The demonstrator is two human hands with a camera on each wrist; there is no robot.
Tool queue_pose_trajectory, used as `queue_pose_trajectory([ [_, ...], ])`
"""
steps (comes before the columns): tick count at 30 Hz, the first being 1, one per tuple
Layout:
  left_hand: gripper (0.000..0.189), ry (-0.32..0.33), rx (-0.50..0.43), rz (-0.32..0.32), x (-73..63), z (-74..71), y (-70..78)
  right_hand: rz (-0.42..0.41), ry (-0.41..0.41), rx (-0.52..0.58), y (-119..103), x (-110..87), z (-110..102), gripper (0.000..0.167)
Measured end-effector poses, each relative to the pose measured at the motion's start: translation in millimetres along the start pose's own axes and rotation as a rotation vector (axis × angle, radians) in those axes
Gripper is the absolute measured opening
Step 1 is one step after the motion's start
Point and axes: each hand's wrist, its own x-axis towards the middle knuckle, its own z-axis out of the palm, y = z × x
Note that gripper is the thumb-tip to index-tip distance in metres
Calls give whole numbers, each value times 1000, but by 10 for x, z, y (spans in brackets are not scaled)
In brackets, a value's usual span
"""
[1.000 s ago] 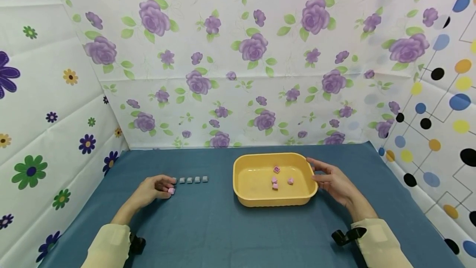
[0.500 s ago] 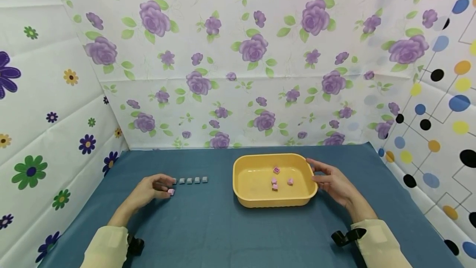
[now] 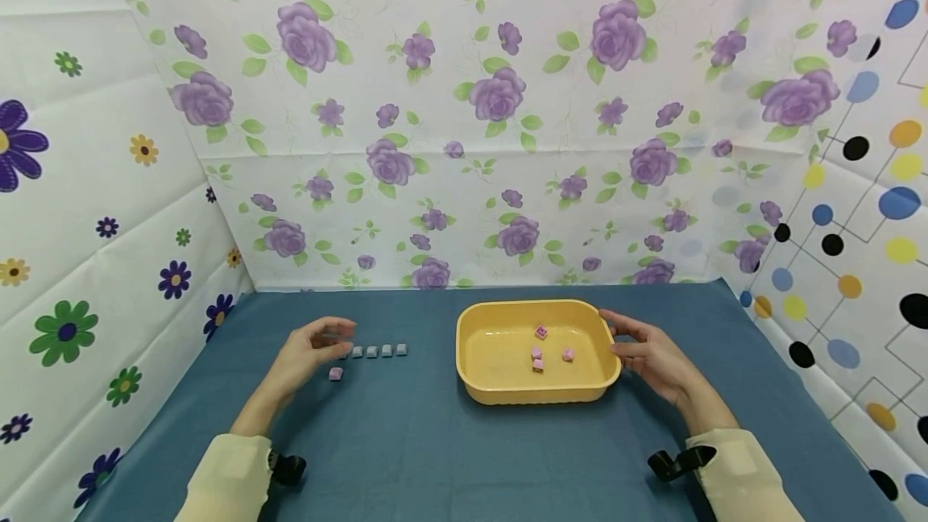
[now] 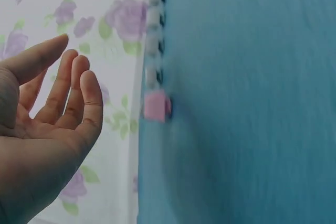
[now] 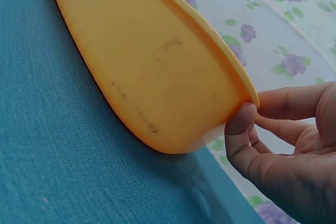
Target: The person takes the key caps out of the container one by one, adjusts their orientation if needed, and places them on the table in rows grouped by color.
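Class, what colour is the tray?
The tray is yellow, shown best in the head view.

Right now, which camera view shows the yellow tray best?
The head view: it shows the yellow tray nearly whole, with four pink blocks inside. The right wrist view shows only its outside; the left wrist, none.

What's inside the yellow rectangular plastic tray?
Four small pink cube-like blocks lie in the yellow tray: two close together, two apart. Whatever is directly beneath them is covered; the near wall's inner face is hidden.

Left grip (image 3: 312, 351) relaxed, fingers (image 4: 92, 98) loosely curved; right grip (image 3: 652, 357) pinching between thumb (image 5: 239, 128) and fingers; forearms (image 3: 254, 413) slanting inward
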Motion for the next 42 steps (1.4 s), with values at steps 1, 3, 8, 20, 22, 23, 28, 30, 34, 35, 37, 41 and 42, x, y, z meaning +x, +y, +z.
queue_pose_trajectory([
  [1,40,11,-8,8,13,29,21,0,0,0,3,1,-2,73],
  [3,42,23,-45,17,41,83,57,0,1,0,3,1,-3,73],
  [8,54,22,-154,31,103,211,132,3,5,0,-4,-1,2,72],
  [20,47,-11,-223,49,221,473,244,0,2,-1,-5,-8,14,72],
  [22,47,-21,-239,48,247,510,263,-8,1,-1,-10,-8,17,71],
  [23,47,-28,-249,48,261,530,277,-12,0,-3,-12,-8,18,71],
  [28,48,-57,-281,58,339,635,396,-19,1,-7,-7,-11,17,71],
  [30,48,-66,-290,65,370,683,459,-19,0,-10,-2,-13,14,71],
  [34,50,-77,-288,76,436,782,560,-18,0,-13,4,-16,12,71],
  [35,50,-77,-285,75,449,807,582,-18,0,-13,3,-16,12,71],
  [37,50,-78,-278,79,476,853,615,-18,-2,-13,-1,-14,14,71],
  [41,48,-87,-285,88,520,940,682,-14,1,-9,-14,-8,17,71],
  [42,47,-92,-289,91,531,961,696,-13,1,-9,-17,-7,18,71],
])
